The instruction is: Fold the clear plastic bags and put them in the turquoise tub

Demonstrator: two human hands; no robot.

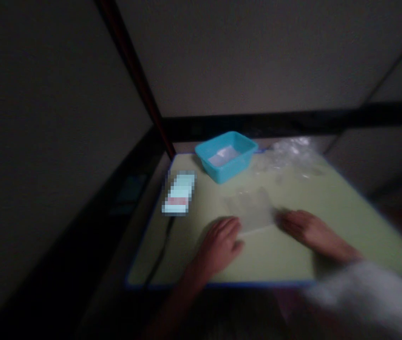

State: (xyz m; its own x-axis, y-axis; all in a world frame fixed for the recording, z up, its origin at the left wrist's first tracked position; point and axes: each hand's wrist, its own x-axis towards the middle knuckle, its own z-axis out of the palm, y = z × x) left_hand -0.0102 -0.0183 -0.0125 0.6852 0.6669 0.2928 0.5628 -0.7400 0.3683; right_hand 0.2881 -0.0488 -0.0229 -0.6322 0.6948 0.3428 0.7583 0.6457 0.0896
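A clear plastic bag lies flat on the pale green tabletop between my two hands. At its left edge is my left hand, with the fingers resting low and the thumb held apart from them; nothing shows in its grasp. My right hand is near the right edge of the bag, palm side down. Its fingertips are dark and blurred, so whether they pinch anything is hidden.
Toward the back of the table stands a turquoise plastic basket with white paper-like sheets inside. Crumpled clear plastic lies at the back right. On the left is a lit phone with a dark cable.
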